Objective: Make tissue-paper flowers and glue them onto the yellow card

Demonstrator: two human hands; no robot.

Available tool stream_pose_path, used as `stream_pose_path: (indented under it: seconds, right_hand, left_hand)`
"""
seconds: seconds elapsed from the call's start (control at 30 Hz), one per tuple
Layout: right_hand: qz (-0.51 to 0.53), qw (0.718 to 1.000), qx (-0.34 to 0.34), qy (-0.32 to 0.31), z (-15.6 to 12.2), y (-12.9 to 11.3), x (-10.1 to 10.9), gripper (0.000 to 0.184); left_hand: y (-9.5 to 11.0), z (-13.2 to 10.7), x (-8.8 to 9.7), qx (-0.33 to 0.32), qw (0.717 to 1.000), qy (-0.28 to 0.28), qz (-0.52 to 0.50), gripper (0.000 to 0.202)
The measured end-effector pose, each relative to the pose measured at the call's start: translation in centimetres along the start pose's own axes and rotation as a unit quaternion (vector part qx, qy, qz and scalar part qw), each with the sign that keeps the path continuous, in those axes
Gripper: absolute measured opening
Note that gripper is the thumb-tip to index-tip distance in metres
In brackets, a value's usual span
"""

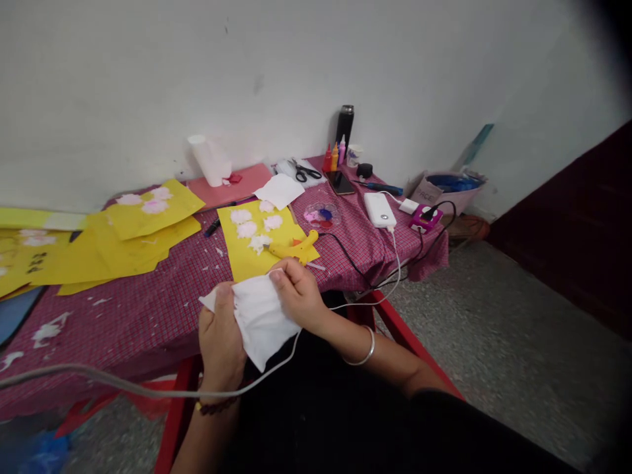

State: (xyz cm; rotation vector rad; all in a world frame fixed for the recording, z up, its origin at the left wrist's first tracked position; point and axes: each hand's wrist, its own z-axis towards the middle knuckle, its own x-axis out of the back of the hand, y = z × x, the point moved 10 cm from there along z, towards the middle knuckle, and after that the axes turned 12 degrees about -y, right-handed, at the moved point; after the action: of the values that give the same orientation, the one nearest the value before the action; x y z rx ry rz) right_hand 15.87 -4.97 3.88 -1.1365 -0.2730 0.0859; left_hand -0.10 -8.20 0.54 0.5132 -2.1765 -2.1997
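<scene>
White plastered wall (296,66) fills the background and meets a grey speckled floor (494,329) on the right. Against the wall stands a low table covered with a red checked cloth (148,309), on red legs. Loose yellow paper sheets (118,243) overlap across its left half, some bearing pale pink blots, and a pink paper sheet (237,184) lies near the wall. At the middle lies a yellow paper sheet with white and pink tufts (247,253).

In front of the table's near edge, over a dark lap, both hands hold a soft white sheet of tissue-like material (259,316). The left hand (220,339) clasps its left side, with the thumb pressed on top. The right hand (296,293) pinches its upper edge between thumb and fingers and wears a silver bangle (363,349) on the wrist.

A thin white cable (397,263) runs from a white power bank (379,209) over the table edge and passes under the hands. A yellow glue gun (291,250) rests on the tufted sheet's near right corner, just beyond the right hand. Farther back are a round clear paint palette (322,215), black-handled scissors (306,172), a tall black flask (345,125) and small coloured paint bottles (334,156).
</scene>
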Motion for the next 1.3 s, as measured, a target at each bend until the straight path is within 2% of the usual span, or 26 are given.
stream_pose_path:
  seconds: [0.1,0.17,0.23,0.3,0.4,0.5,0.6,0.7,0.77,0.83,0.9,0.97,1.0,1.07,1.1,1.17,1.23,1.3]
  right_hand:
    - [0.005,1.0,-0.029,0.007,-0.2,0.9,-0.5,0.022]
    - [0.002,1.0,-0.014,-0.022,-0.3,0.6,-1.6,0.021]
    - [0.016,0.997,0.01,-0.069,-0.4,0.1,-2.9,0.02]
    - [0.031,0.997,0.007,-0.075,-0.4,0.1,-2.9,0.023]
    - [0.025,0.999,-0.031,-0.029,-0.5,0.7,-1.3,0.031]
    - [0.04,0.995,-0.057,-0.065,-0.5,1.6,-1.9,0.032]
    - [0.07,0.989,-0.072,-0.106,-0.6,2.6,-3.3,0.03]
    - [0.061,0.992,-0.082,-0.074,-0.5,3.5,-3.0,0.025]
    - [0.025,0.995,-0.07,-0.064,-0.2,3.3,-2.4,0.023]
    - [-0.031,0.994,-0.049,-0.09,0.1,2.4,-2.3,0.022]
    - [-0.09,0.986,-0.032,-0.139,0.2,1.5,-2.8,0.024]
    - [-0.137,0.971,-0.02,-0.194,0.0,0.7,-3.8,0.025]
    - [-0.152,0.964,-0.014,-0.219,-0.1,0.3,-4.2,0.025]
    - [-0.163,0.952,-0.007,-0.26,-0.5,-0.2,-4.9,0.024]
    - [-0.158,0.948,-0.006,-0.275,-0.7,-0.4,-5.0,0.023]
    - [-0.132,0.942,-0.01,-0.31,-1.2,-0.4,-4.9,0.018]
    - [-0.088,0.934,-0.018,-0.345,-1.8,-0.2,-4.4,0.017]
    - [-0.032,0.935,-0.033,-0.352,-2.1,0.2,-3.5,0.018]
  left_hand:
    - [0.7,-0.1,0.5,-0.058,0.996,0.004,0.071,0.026]
    - [1.3,-0.1,0.0,-0.103,0.983,-0.036,0.145,0.021]
    - [1.0,-0.1,-1.0,-0.107,0.971,-0.096,0.191,0.023]
    - [0.1,0.1,-1.1,-0.075,0.975,-0.121,0.169,0.024]
    - [-0.9,0.5,0.4,-0.045,0.995,-0.059,0.062,0.026]
    - [-1.1,0.6,1.6,-0.064,0.998,0.006,-0.015,0.027]
    - [-0.9,0.5,1.9,-0.096,0.995,0.024,0.005,0.027]
    - [-0.3,0.5,2.4,-0.114,0.992,0.028,0.051,0.02]
    - [1.0,0.4,2.7,-0.138,0.985,0.017,0.107,0.02]
    - [3.5,-0.2,2.5,-0.198,0.955,0.007,0.223,0.032]
    - [6.3,-1.5,1.0,-0.277,0.891,-0.011,0.361,0.038]
    - [7.3,-2.5,-1.1,-0.316,0.831,-0.054,0.455,0.033]
    - [7.1,-2.7,-2.1,-0.311,0.818,-0.086,0.475,0.029]
    - [6.2,-2.5,-3.0,-0.273,0.825,-0.129,0.477,0.019]
    - [5.8,-2.3,-2.9,-0.255,0.837,-0.13,0.466,0.016]
    - [5.6,-1.7,-1.8,-0.232,0.869,-0.094,0.426,0.017]
    - [6.0,-1.2,0.1,-0.223,0.898,-0.035,0.378,0.02]
    - [6.6,-0.8,1.9,-0.224,0.912,0.013,0.343,0.021]
